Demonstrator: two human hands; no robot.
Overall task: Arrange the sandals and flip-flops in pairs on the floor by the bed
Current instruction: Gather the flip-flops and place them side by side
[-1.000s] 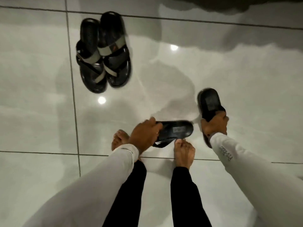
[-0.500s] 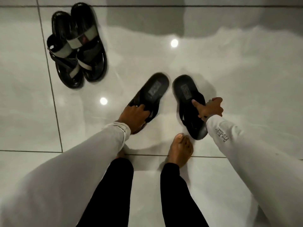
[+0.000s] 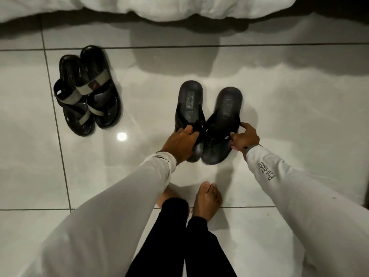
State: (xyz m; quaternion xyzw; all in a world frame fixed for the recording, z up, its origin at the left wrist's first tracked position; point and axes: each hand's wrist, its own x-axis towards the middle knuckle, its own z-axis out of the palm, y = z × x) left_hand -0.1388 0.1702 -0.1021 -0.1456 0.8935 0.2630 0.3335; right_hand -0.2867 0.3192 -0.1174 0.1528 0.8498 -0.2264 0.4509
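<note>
Head view, looking down. White bedding [image 3: 179,7] is hanging along the top edge of the frame, and the glossy tiled floor [image 3: 299,116] is filling the rest. At upper left the strapped sandals [image 3: 87,90] are lying as a finished pair, touching side by side. At centre the two black flip-flops [image 3: 207,120] are lying heels toward the bed; their toe ends are meeting while their heels are spreading slightly apart. Your left hand [image 3: 180,144] is clasping the toe end of the left flip-flop [image 3: 189,108]; your right hand [image 3: 244,137] is pinching the outer edge and strap of the right flip-flop [image 3: 223,124]. To finish this step well, you are best swinging the heels inward until both soles are running parallel, levelling the toe ends with each other, then pressing both flat on the floor before letting go.
</note>
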